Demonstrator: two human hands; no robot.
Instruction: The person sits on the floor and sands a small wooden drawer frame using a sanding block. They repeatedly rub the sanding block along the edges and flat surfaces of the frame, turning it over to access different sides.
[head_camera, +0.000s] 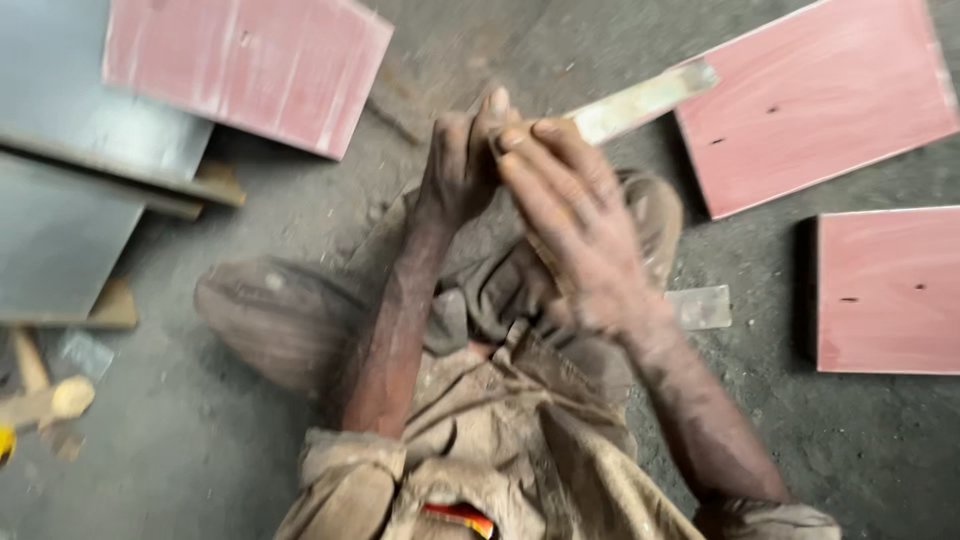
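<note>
Wooden strip (645, 100): pale, flat and narrow, lying slantwise from the hands toward the far right. Its near end is hidden behind the fingers; its far end is squared off and overlaps the edge of a pink board. The whole view is blurred, so the grain and the exact end of the strip cannot be made out.

Left hand (460, 165): dusty, raised in the middle of the view, fingers curled together narrowly at the near end of the strip, one fingertip standing up above the rest. Whether it truly grips the strip cannot be told; it touches the other hand.

Right hand (570, 215): dusty, back of the hand toward the camera, fingers bent and closed over the near end of the strip, pressed against the left hand. What lies under the palm is hidden.

Clothing (500, 470): dusty brown, folded over the lap and knees below the forearms; cut off at the near edge.

Pink board (815, 95): far right, tilted, partly out of view.

Second pink board (890, 290): right, flat on the floor, cut off at the edge.

Third pink board (245, 65): far left, resting on grey sheets (60, 220), which are stacked and cut off at the left.

Small pale plate (702, 306): on the floor just right of the right wrist.

Wood scraps (45, 395): near left, blurred.

Floor (200, 440): grey, dusty concrete.
</note>
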